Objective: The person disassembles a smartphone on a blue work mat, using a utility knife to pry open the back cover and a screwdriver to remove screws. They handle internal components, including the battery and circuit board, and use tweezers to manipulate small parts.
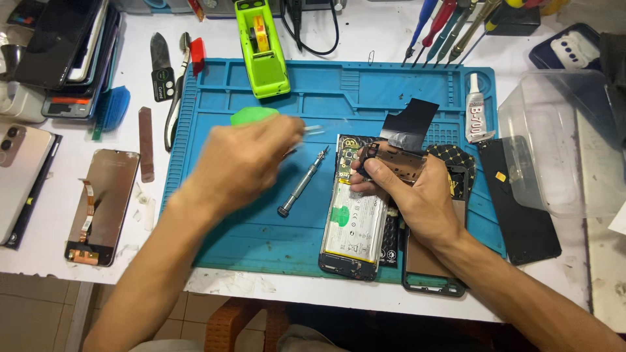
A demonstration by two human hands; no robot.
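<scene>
While blurred by motion, left hand (244,160) seen above blue work mat (261,241), fingers curled around a slim tool with a green handle (253,115) and a pale, thin tip (314,128); exact kind of tool not discernible. Right hand (417,195) closed on a thin metal shield plate (398,163), thumb and fingertips pinching its left end just above opened phone (352,221). Phone lying face down at mat centre, back cover already off, white battery (355,225) with green pull tab and upper circuit board (347,160) exposed. Judged as mid-disassembly: cover removed, plate apparently lifted free or nearly so; battery and board still seated. Small precision screwdriver (303,182) resting loose on mat, just left of phone. Dark phone frame (433,267) lying partly under right wrist. Separate display panel (104,205) placed well apart at left table edge. Green tape dispenser (262,49) standing at mat's top edge, glue tube (474,107) at upper right, clear plastic box (561,143) beside it.
</scene>
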